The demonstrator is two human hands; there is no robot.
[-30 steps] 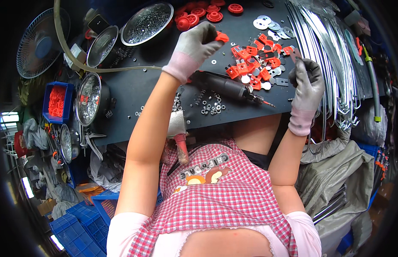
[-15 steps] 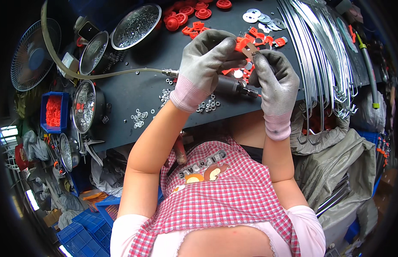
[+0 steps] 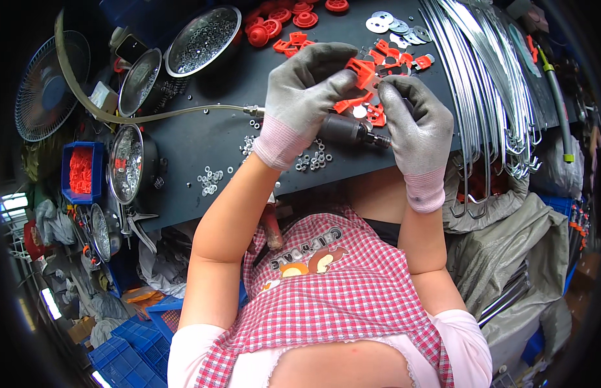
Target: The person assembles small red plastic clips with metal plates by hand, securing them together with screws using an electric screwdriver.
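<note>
My left hand (image 3: 305, 97), in a grey-coated glove, pinches a small red plastic bracket (image 3: 361, 73) between thumb and fingertips above the bench. Close by on the right, my gloved right hand (image 3: 418, 123) has its thumb and forefinger closed on a small metal plate (image 3: 376, 82). Only a sliver of that plate shows, against the bracket's right side. Beneath the hands lies a dark air screwdriver (image 3: 344, 129), its bit pointing right and its rear partly covered by my left wrist. Loose red brackets and thin metal pieces (image 3: 392, 61) are scattered just beyond my fingers.
Bowls of small metal parts (image 3: 205, 40) stand at left, near a blue bin of red pieces (image 3: 82, 169). Nuts (image 3: 211, 180) lie near the bench edge. Long hooked metal rods (image 3: 472, 84) cover the right side. An air hose (image 3: 177, 114) crosses the left.
The red bracket has turned and moved slightly down and left in my left hand. The metal plate, broadly visible before, now shows only a sliver. My right fingers have shifted slightly left.
</note>
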